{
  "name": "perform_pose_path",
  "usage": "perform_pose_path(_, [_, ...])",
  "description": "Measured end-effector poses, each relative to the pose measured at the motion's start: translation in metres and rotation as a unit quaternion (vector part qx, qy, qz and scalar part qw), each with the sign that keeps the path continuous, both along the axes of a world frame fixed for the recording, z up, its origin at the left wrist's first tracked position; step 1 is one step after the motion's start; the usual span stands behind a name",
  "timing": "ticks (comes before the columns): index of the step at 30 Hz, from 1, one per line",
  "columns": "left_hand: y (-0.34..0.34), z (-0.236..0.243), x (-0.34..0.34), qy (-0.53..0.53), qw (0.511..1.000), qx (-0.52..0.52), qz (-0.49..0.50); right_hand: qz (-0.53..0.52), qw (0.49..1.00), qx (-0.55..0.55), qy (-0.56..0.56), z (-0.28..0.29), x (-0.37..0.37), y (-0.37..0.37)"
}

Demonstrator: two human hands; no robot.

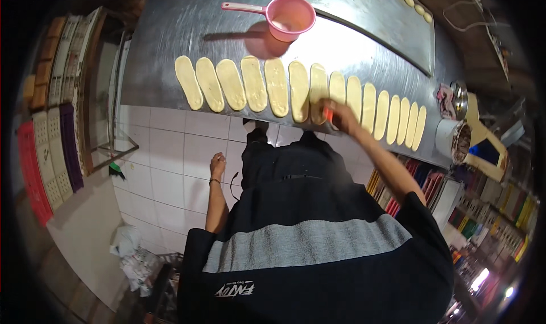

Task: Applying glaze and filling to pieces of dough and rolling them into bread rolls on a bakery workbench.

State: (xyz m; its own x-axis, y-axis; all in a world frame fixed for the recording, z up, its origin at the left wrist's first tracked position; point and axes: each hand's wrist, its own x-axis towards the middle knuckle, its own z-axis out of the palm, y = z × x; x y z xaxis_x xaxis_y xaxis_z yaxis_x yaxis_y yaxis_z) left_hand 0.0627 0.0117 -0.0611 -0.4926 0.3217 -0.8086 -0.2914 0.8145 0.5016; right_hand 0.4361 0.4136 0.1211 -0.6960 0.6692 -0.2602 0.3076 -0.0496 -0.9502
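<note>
Flat, long ovals of pale dough [277, 88] lie side by side in a row along the near edge of a metal table [165, 34]. My right hand [341, 117] is over the row, right of its middle, closed around a small orange object [328, 114]. Its kind cannot be made out, as my fingers cover most of it and the hand is slightly blurred. The dough piece [318, 88] beside these fingers is partly covered by them. My left hand [217, 166] hangs low beside my body over the floor, fingers loosely bent, with nothing visible in it.
Behind the row stands a pink dipper [290, 18] with its handle pointing left. A metal tray [364, 25] at the far right carries small dough balls [409, 1]. At the table's right end are a metal bowl [459, 103] and a smeared container [453, 141]. Stacked crates [54, 153] stand left.
</note>
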Motion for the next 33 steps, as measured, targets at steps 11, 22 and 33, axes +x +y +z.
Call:
perform_pose_path(11, [0.01, 0.021, 0.183, -0.006, 0.999, -0.006, -0.037, -0.085, 0.996, 0.01, 0.031, 0.052, 0.016, 0.078])
perform_pose_path(22, [-0.021, 0.048, 0.249, 0.041, 0.988, -0.044, -0.139, 0.266, 0.92, 0.286, -0.041, 0.07, 0.093, -0.01])
perform_pose_path(33, [0.014, 0.021, 0.052, 0.019, 0.999, -0.011, -0.025, -0.142, 0.911, 0.329, 0.204, 0.206, -0.196, 0.113])
